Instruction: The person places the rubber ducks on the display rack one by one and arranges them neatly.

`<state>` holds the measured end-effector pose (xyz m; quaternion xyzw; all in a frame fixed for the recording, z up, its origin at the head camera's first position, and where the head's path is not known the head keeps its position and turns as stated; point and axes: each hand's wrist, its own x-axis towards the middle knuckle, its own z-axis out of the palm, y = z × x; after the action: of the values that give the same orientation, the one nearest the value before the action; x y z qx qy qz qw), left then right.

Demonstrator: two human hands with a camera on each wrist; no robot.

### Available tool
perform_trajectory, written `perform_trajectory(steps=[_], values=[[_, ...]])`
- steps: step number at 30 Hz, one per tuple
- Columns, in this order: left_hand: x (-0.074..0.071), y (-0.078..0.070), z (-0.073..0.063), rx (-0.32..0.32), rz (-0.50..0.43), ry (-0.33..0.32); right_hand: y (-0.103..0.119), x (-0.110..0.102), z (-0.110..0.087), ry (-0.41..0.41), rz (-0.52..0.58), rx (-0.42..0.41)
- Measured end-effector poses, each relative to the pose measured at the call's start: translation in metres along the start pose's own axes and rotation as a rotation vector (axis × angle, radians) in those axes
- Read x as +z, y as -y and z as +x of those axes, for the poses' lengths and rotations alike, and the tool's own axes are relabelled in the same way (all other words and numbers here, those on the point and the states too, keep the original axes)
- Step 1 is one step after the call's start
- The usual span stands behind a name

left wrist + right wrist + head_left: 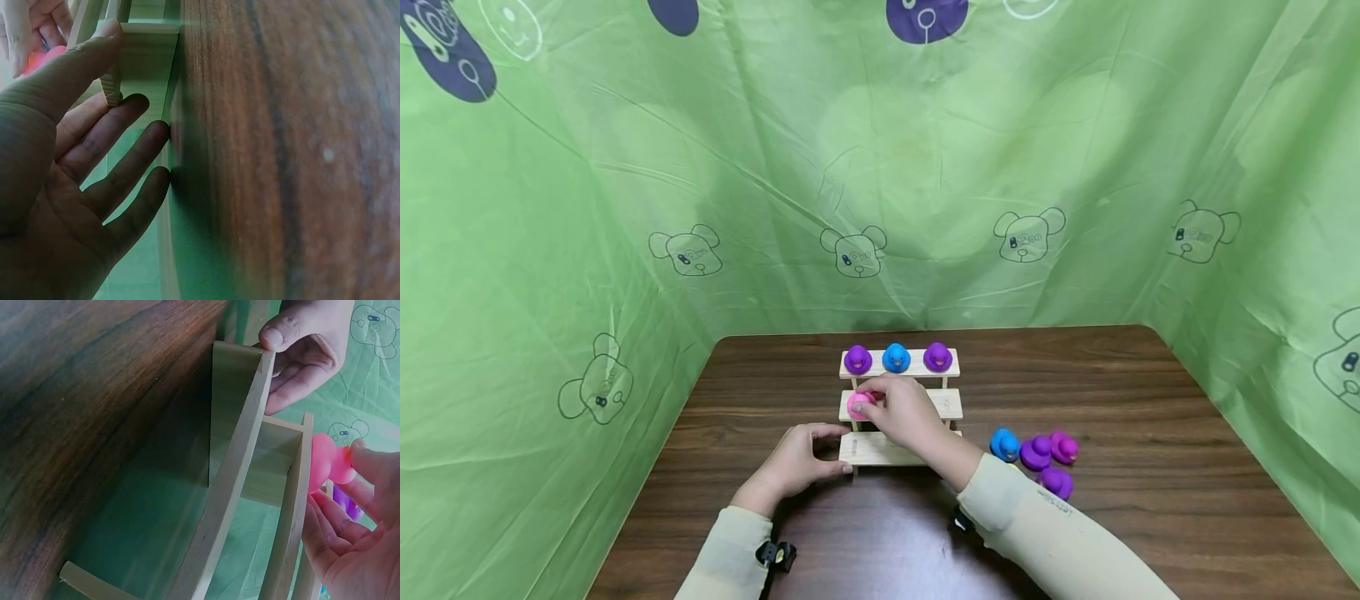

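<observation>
A small three-tier wooden rack (880,450) stands on the table. At the left end of its middle tier, a pink rubber duck (859,406) is pinched between the thumb and fingers of my right hand (906,410). The right wrist view shows this pink duck (324,464) right at the tier's surface. My left hand (793,463) grips the left end of the lowest tier, thumb at the front edge and fingers behind. In the left wrist view, some fingers of that hand (81,169) are spread beside the rack. Purple (857,360), blue (896,358) and purple ducks (937,357) sit along the top tier.
To the right of the rack, a loose group lies on the dark wooden table (1150,467): a blue duck (1004,445), purple ducks (1036,452) and a magenta duck (1064,447). My right sleeve passes close to them. Green printed curtains (925,192) enclose the table's back and sides.
</observation>
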<state>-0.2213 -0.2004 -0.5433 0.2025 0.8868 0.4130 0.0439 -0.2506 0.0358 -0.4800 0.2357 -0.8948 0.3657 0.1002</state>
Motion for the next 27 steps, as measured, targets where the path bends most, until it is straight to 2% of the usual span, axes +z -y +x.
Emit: perform_trajectory(steps=[27], values=[[0.0003, 0.0006, -0.0010, -0.011, -0.003, -0.005, 0.0003, -0.0005, 0.0008, 0.023, -0.040, -0.025]])
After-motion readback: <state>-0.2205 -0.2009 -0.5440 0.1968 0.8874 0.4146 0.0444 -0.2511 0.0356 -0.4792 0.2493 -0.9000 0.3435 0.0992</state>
